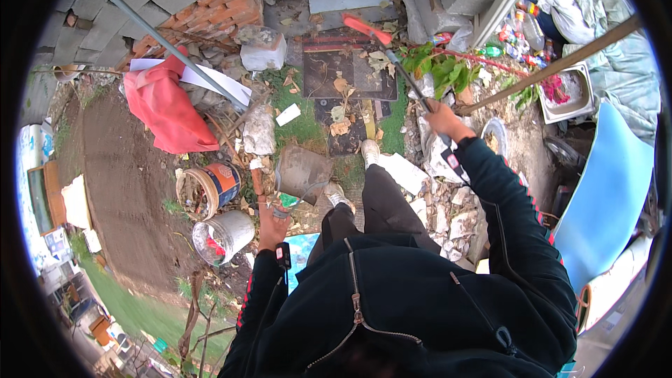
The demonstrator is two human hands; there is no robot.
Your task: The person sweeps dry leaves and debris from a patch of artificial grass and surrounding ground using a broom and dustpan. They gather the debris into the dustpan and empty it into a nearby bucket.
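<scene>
My right hand [446, 121] is closed around the shaft of a long-handled tool [404, 71] with a dark grip and an orange-red head. That head hangs over a dark mat [341, 65] strewn with dry leaves. Low on the left, my left hand [273, 228] grips the handle of a tilted grey-brown bucket [303, 173]. The bucket's opening is turned away from view, so its contents are hidden. Beside the left hand lie a white bucket [239, 231] with red scraps inside and a paint bucket [223, 184] with an orange and blue label.
A red cloth [163, 105] drapes over rubble at left, under a metal pole [168, 37]. Bricks [210, 16] are stacked behind. At right, a wooden pole [556, 65] slants past leafy plants [446, 71], a steel sink [588, 94] and a blue sheet [609, 194]. Broken stones [457, 226] flank my legs.
</scene>
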